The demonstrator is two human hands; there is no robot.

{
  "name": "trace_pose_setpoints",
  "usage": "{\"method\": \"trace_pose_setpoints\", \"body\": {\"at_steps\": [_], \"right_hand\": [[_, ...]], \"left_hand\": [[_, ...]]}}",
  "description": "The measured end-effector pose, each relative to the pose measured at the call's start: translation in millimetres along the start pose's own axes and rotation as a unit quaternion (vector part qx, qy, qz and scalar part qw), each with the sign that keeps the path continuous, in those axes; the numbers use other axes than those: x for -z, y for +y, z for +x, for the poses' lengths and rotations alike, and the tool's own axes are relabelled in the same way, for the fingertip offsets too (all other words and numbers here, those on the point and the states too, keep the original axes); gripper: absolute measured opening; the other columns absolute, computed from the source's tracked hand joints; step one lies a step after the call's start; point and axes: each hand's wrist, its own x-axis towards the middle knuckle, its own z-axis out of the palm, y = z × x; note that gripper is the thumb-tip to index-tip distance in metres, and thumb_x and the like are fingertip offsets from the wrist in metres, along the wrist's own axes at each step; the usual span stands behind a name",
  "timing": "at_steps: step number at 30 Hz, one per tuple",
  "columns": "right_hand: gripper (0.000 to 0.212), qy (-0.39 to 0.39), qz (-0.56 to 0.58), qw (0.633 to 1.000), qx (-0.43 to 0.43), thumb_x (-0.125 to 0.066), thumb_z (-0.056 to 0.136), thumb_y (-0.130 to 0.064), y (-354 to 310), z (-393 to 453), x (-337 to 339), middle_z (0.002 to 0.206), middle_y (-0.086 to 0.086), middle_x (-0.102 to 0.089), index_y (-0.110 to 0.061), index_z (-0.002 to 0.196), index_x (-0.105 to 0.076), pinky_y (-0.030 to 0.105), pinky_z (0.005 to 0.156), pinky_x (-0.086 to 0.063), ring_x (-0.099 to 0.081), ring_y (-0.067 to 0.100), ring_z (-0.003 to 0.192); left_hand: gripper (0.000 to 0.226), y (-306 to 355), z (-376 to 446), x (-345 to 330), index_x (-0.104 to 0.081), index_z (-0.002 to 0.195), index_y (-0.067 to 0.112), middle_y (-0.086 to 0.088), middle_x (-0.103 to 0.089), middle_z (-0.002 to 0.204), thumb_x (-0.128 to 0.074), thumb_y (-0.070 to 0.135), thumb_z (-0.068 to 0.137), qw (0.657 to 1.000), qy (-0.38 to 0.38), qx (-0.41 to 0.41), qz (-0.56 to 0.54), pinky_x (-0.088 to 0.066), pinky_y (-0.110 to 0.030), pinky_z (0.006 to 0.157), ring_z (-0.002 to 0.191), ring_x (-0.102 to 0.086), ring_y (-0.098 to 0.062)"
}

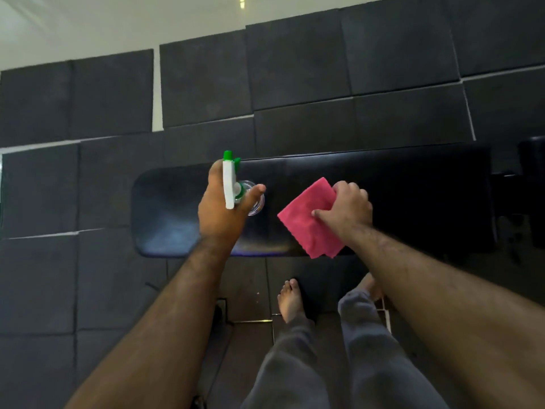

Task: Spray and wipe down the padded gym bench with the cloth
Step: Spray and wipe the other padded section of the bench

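Observation:
The black padded gym bench (413,187) runs left to right across the middle of the head view. Its left end looks wet and shiny. My left hand (219,214) grips a spray bottle (230,184) with a white trigger head and green nozzle, held upright above the bench's left part; its clear body is mostly hidden by my fingers. My right hand (348,208) holds a folded pink cloth (309,219) flat on the pad, near the bench's front edge.
Dark foam floor mats (295,69) cover the floor around the bench, with white floor (88,25) beyond at the top left. My bare feet (290,299) and grey trousers stand just in front of the bench. Dark equipment (530,187) sits at the right edge.

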Motion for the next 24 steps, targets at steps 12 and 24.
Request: {"method": "trace_pose_setpoints", "body": {"at_steps": [12,24], "right_hand": [[0.026,-0.08,0.224,0.967,0.088,-0.078,0.095,-0.036,10,-24,4,0.102,-0.011,-0.067,-0.031,0.11,-0.057,0.031,0.073,-0.056,-0.066,0.008,0.092],[0.019,0.066,0.509,0.847,-0.135,-0.075,0.099,-0.04,196,-37,117,0.098,0.0,-0.079,-0.021,0.103,-0.073,0.035,0.075,-0.064,-0.077,0.013,0.089]], "left_hand": [[0.057,-8,-49,17,-0.056,0.098,0.022,0.001,-0.066,0.089,-0.068,0.078,0.092,0.91,-0.274,0.029,0.31,-0.043,-0.038,0.068,0.089,-0.068,-0.031],[0.036,166,-67,-174,-0.068,0.118,0.021,-0.003,-0.076,0.11,-0.068,0.054,0.103,0.912,-0.29,-0.195,0.216,-0.045,-0.036,0.073,0.095,-0.071,-0.03]]}}
